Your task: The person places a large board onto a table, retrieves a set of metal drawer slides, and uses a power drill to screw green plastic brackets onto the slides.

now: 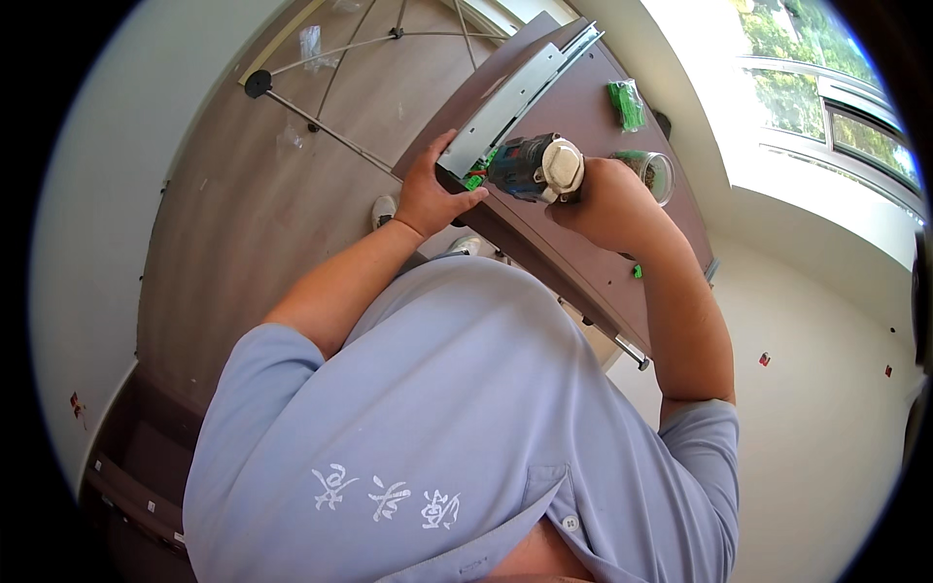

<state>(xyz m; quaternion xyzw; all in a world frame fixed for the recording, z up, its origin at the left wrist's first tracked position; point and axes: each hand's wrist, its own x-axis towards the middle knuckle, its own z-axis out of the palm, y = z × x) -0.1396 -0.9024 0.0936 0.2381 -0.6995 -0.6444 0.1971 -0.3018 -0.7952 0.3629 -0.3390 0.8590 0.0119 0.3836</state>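
My right hand (pixel 617 204) is wrapped round the grip of a dark power drill (pixel 525 167) with a pale, worn rear end. The drill's front points left at a green plastic clip (pixel 475 181) by the near end of a metal drawer slide (pixel 515 102). My left hand (pixel 432 194) grips that near end, fingers over the slide's side and thumb reaching towards the clip. The slide runs along a brown panel (pixel 603 233). The drill's tip and any screw there are too small to make out. A clear jar (pixel 653 175) with small contents stands just beyond my right hand.
On the brown panel lie a bag of green clips (pixel 627 105) and a loose green piece (pixel 638 271). A thin metal rod frame (pixel 326 124) with black joints stands at the far left, near clear plastic wrappers (pixel 309 44). Brown drawer-like boxes (pixel 146 457) sit lower left.
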